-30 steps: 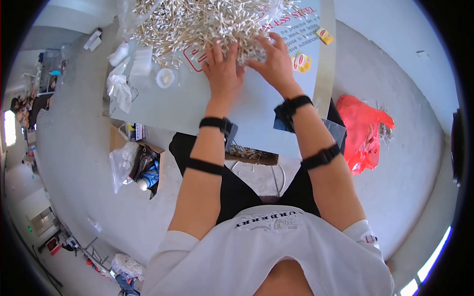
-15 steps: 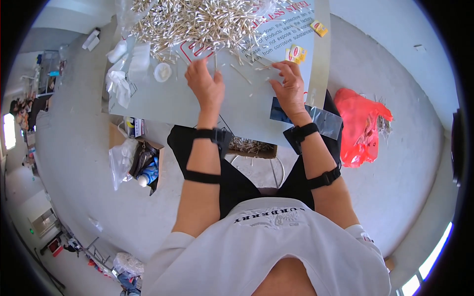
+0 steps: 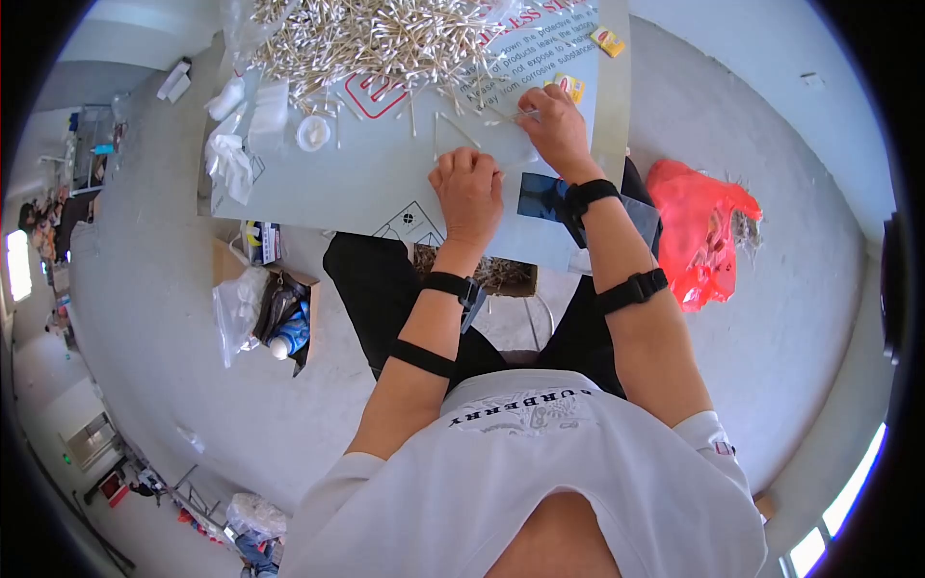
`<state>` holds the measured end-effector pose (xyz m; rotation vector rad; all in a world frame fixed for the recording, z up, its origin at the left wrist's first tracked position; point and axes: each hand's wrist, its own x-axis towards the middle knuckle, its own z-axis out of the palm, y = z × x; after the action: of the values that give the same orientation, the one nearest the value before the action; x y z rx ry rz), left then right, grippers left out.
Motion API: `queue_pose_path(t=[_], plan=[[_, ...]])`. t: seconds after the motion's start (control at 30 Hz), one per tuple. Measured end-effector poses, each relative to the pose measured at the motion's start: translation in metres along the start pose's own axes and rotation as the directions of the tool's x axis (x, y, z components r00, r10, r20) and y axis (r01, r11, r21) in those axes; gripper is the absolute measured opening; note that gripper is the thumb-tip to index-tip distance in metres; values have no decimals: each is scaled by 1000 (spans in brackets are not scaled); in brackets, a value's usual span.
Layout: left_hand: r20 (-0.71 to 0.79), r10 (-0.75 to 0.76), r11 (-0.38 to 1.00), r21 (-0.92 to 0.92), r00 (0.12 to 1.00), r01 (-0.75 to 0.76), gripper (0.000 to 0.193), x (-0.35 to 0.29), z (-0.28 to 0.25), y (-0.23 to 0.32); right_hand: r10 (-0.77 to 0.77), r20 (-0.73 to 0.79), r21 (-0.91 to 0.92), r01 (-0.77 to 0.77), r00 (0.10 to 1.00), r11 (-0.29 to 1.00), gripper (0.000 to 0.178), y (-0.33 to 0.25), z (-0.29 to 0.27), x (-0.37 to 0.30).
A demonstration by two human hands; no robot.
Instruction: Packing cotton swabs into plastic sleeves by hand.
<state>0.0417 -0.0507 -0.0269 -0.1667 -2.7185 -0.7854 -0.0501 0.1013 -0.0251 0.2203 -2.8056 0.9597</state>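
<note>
- At the far left of the table we see crumpled clear plastic bags and a small white round lid; neither is touched.
- Below the table edge, on the floor, an open cardboard box holds bags and a bottle.
- Across the top of the table lies the large heap of cotton swabs, loose and unsorted; we judge that most of the work remains.
- Our left hand rests on the table as a closed fist, well short of the heap. We cannot tell whether it encloses any swabs.
- A few stray swabs lie between the heap and the hands, apart from the bulk.
- Our right hand sits at the heap's near edge, its fingers pinched together on a few swabs.
- Two small yellow packets lie at the table's right corner.
- A red plastic bag lies on the floor at the right.
</note>
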Motion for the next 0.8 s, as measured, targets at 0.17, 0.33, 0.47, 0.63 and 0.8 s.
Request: queue_pose_path(t=[0.17, 0.33, 0.47, 0.63, 0.8], plan=[[55, 63, 994, -91, 996, -58, 23, -1, -5, -11, 39, 82, 65, -45, 996, 997, 10, 7, -5, -13], [63, 75, 976, -211, 995, -60, 33, 0, -13, -19, 43, 147, 258, -80, 988, 963, 9, 13, -16, -34], [2, 62, 967, -246, 998, -60, 50, 2, -11, -20, 169, 94, 401, -193, 981, 895, 11, 15, -14, -34], [18, 56, 987, -151, 998, -53, 56, 9, -7, -13, 136, 170, 296, -182, 976, 938, 15, 12, -21, -35], [65, 86, 995, -52, 994, -83, 50, 24, -5, -8, 41, 180, 164, -71, 983, 984, 13, 4, -24, -43]])
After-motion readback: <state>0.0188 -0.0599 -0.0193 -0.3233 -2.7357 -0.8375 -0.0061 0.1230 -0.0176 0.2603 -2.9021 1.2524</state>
